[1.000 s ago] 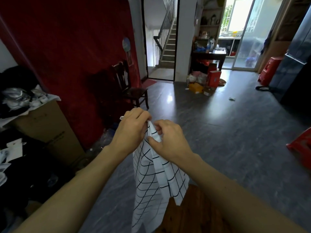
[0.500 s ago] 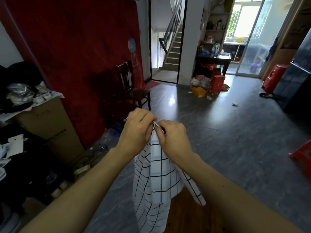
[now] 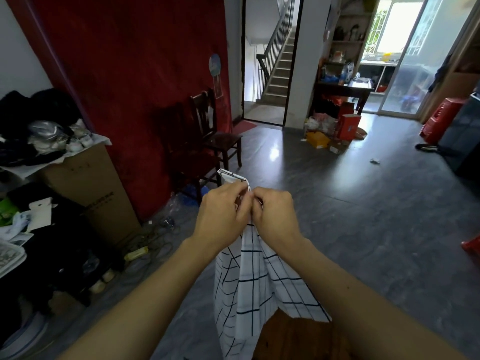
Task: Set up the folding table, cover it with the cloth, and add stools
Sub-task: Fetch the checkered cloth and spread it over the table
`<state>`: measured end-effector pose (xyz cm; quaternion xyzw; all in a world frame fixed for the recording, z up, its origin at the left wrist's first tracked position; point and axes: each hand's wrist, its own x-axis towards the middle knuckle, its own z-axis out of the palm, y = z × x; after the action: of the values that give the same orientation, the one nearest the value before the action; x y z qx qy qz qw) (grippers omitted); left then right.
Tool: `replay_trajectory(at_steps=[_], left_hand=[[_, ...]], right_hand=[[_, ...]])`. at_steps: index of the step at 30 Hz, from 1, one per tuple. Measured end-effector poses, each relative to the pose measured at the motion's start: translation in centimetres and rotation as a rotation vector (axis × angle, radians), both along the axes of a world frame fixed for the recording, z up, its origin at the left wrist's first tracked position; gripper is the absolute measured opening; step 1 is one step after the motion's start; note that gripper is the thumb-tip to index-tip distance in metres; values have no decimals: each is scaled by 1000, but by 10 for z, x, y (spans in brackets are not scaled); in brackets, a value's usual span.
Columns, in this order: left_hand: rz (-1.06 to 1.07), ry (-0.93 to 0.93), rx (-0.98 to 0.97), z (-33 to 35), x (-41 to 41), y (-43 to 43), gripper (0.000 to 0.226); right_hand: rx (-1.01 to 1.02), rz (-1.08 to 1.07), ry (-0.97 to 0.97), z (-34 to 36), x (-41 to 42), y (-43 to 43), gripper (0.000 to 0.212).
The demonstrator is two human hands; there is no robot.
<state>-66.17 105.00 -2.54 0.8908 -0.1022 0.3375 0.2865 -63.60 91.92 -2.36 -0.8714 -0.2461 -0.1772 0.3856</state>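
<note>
cloth (image 3: 249, 281): white with thin dark grid lines, bunched in long folds, one corner poking up | hands: your left hand (image 3: 220, 219) and right hand (image 3: 276, 216) meet knuckle to knuckle, forearms stretched forward | grip: both sets of fingers (image 3: 230, 188) curl in and pinch the cloth's top edge; it hangs from them over brown wood, probably the table (image 3: 293, 339)

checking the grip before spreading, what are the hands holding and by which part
The left hand and right hand both pinch the white checked cloth at its top edge, close together; the rest hangs down.
</note>
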Motion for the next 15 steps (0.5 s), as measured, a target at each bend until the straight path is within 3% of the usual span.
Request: replay_trajectory(at_steps=[3, 8, 15], left_hand=[[-82, 39, -36, -6, -1, 3, 20], [-118, 239, -47, -10, -2, 11, 53], [-49, 161, 73, -10, 1, 8, 38]], right_hand=[[-38, 10, -20, -1, 0, 0, 16], [-60, 1, -88, -6, 1, -3, 15], [-177, 21, -121, -15, 3, 1, 21]])
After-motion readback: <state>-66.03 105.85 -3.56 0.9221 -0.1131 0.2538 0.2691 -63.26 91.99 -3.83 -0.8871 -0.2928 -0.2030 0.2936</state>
